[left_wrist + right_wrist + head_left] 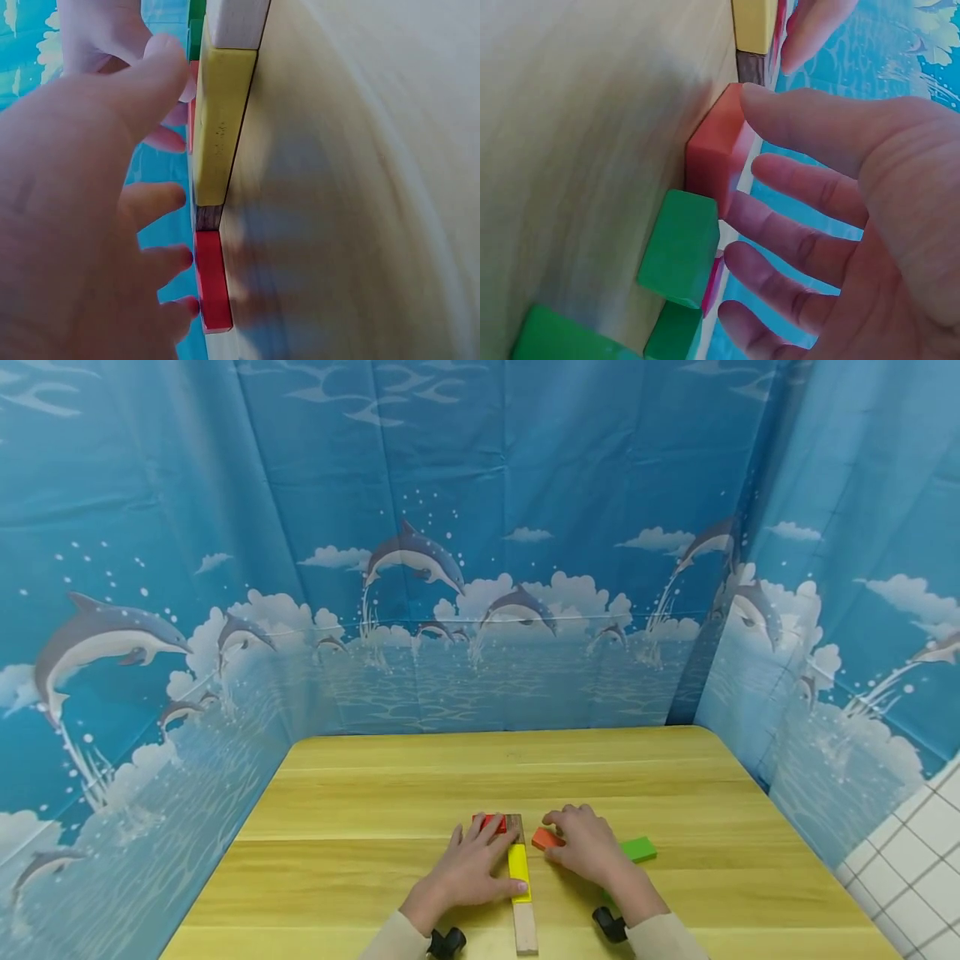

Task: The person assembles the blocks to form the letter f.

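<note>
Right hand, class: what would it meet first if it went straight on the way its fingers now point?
Most likely the orange block, lying right before the right hand; depth is unclear, so they may already touch.

My left grip [472, 866] is turned palm down, fingers [154, 204] fanned apart, its thumb [510, 887] stretched out towards my right side. My right grip [588, 843] angles inward, its thumb [802, 116] and bent fingers [791, 225] parted. Both wrists [423, 903] reach in from the near side.
</note>
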`<state>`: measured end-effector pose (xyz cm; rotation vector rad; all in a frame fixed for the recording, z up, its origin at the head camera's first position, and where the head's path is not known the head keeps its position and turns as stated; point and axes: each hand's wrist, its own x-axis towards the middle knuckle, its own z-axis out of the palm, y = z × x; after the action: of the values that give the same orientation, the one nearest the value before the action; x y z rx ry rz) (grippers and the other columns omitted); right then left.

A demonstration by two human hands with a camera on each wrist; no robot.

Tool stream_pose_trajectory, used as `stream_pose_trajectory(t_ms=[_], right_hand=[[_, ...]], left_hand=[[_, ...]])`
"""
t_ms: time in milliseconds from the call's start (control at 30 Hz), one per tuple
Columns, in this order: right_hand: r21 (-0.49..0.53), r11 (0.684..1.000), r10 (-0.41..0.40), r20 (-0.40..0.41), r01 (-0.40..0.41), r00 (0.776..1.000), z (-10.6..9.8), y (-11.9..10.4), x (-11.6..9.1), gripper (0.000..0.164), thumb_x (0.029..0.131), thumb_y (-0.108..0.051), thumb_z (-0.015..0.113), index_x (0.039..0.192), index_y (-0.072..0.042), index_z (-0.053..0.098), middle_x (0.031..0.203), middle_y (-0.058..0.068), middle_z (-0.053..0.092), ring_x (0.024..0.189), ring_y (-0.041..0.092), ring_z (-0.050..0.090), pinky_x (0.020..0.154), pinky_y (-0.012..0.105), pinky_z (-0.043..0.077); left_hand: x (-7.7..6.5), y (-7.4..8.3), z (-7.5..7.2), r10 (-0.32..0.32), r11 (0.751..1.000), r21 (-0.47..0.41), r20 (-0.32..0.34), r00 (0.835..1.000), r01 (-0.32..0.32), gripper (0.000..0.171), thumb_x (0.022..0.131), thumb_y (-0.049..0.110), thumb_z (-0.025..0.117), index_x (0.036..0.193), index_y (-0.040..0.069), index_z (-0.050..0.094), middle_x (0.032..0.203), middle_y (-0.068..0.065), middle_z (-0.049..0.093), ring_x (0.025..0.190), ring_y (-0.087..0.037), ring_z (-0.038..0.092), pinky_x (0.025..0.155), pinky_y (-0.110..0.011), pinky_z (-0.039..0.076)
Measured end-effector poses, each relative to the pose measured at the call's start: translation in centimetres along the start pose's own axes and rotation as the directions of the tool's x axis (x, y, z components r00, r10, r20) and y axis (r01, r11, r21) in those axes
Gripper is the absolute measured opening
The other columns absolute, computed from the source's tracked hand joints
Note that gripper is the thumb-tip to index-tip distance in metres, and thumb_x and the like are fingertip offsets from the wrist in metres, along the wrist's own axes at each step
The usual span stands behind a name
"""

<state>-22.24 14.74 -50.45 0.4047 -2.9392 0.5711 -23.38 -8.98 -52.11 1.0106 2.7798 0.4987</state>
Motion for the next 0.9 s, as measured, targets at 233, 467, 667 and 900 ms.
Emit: stream_pose_trajectory(t_ms=[233, 467, 667, 900], right_hand=[[-0.012, 1.0, 0.017, -0.011, -0.017, 1.0, 0.27, -0.2, -0.28, 0.033, 0.077, -0.025, 0.089, 0.106, -0.013, 0.077, 0.083, -0.004, 0.059, 0.076, 0.018, 0.045, 0.065, 0.039, 0.041], [-0.027, 0.999, 0.025, -0.036, -0.026, 0.999, 0.39, -0.22, -0.37, 0.03, 0.077, -0.024, 0.089, 0.103, -0.012, 0.077, 0.082, -0.003, 0.059, 0.076, 0.018, 0.044, 0.065, 0.039, 0.041], [-0.03, 0.999, 0.034, -0.041, -0.036, 0.999, 0.66, -0.16, -0.46, 0.03, 0.076, -0.024, 0.089, 0.102, -0.012, 0.078, 0.081, -0.003, 0.059, 0.075, 0.018, 0.045, 0.064, 0.038, 0.042], [-0.025, 0.998, 0.049, -0.039, -0.05, 0.998, 0.76, 0.0, -0.33, 0.027, 0.077, -0.022, 0.089, 0.1, -0.013, 0.078, 0.08, -0.004, 0.058, 0.074, 0.017, 0.045, 0.065, 0.038, 0.042]], left_hand=[[-0.08, -0.05, 0.19, 0.007, 1.0, 0.002, 0.047, 0.999, -0.007, 0.092, 0.087, 0.081, 0.049, 0.161, 0.032, 0.025, 0.168, -0.001, 0.012, 0.153, -0.036, 0.004, 0.114, -0.069, 0.01], [-0.23, 0.32, -0.09, 0.011, 0.999, 0.037, 0.071, 0.997, -0.014, 0.108, 0.077, 0.088, 0.052, 0.163, 0.03, 0.021, 0.169, -0.003, 0.009, 0.153, -0.036, 0.004, 0.114, -0.069, 0.011], [-0.45, 0.53, -0.23, 0.001, 0.999, 0.033, 0.087, 0.996, -0.004, 0.11, 0.076, 0.087, 0.057, 0.163, 0.031, 0.019, 0.169, -0.003, 0.008, 0.153, -0.035, 0.003, 0.114, -0.068, 0.01], [-0.42, 0.62, -0.02, -0.019, 1.0, 0.022, 0.094, 0.995, 0.017, 0.111, 0.074, 0.088, 0.057, 0.163, 0.034, 0.018, 0.169, -0.001, 0.006, 0.154, -0.033, 0.002, 0.114, -0.068, 0.009]])
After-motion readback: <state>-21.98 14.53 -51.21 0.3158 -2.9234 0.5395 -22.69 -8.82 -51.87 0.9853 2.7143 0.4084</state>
